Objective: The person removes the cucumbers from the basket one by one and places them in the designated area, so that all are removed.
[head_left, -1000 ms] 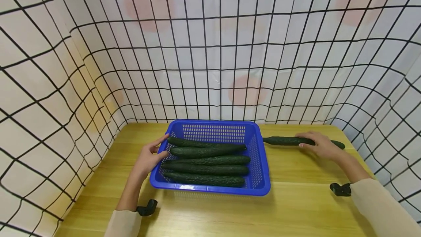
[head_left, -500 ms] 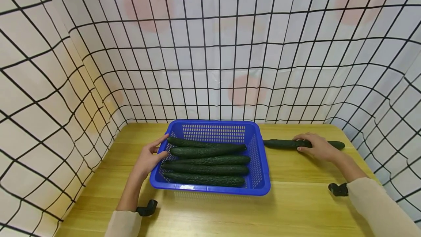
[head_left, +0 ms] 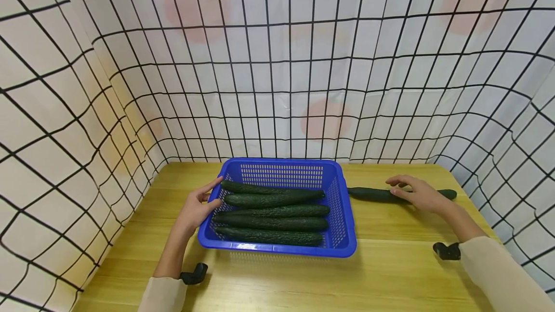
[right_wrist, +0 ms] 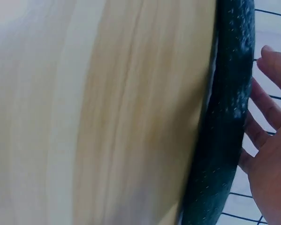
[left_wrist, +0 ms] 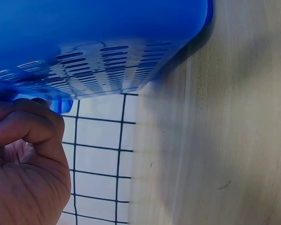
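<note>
Nearest on my feed, the wooden table (head_left: 277, 283) extends below both hands. The left hand (head_left: 195, 211), fingers curled, grips the near side of the blue basket (head_left: 277, 250); five cucumbers (head_left: 270, 224) lie inside, right of that hand. I see the right hand (head_left: 418, 196) loosely spread, gripping nothing, above the lone cucumber (head_left: 373, 195) on the table; contact I cannot tell. Beyond both hands stands the black-gridded white backdrop (head_left: 277, 76).
</note>
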{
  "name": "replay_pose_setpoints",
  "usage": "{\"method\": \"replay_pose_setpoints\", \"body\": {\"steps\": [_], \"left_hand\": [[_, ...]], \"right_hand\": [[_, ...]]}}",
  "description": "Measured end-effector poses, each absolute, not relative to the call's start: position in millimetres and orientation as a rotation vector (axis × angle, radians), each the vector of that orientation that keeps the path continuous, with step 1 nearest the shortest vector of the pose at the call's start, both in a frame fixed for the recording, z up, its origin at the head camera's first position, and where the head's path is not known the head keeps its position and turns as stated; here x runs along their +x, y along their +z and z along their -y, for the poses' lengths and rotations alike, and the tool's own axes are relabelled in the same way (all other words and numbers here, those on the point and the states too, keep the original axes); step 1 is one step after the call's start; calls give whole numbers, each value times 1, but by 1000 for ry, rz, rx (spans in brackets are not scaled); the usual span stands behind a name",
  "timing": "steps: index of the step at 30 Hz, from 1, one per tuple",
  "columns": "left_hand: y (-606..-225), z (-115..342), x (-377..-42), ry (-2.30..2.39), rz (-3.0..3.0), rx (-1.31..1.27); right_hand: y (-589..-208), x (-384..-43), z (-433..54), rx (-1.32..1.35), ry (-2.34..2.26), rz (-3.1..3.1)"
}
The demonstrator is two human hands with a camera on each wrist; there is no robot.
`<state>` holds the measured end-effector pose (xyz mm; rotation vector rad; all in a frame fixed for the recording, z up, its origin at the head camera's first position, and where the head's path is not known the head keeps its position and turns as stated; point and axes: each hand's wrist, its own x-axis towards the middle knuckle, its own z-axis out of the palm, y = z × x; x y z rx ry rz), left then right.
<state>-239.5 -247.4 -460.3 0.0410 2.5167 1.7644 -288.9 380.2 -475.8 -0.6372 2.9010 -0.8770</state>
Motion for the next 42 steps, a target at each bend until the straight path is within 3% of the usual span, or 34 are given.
{"method": "replay_pose_setpoints", "body": {"steps": [13, 42], "left_hand": [[-459, 247, -240, 1770, -2500, 15], [-460, 247, -240, 1758, -2507, 5]], "right_hand": [[-431, -298, -335, -655, -935, -2991], [-364, -298, -186, -1032, -1075, -2771]]}}
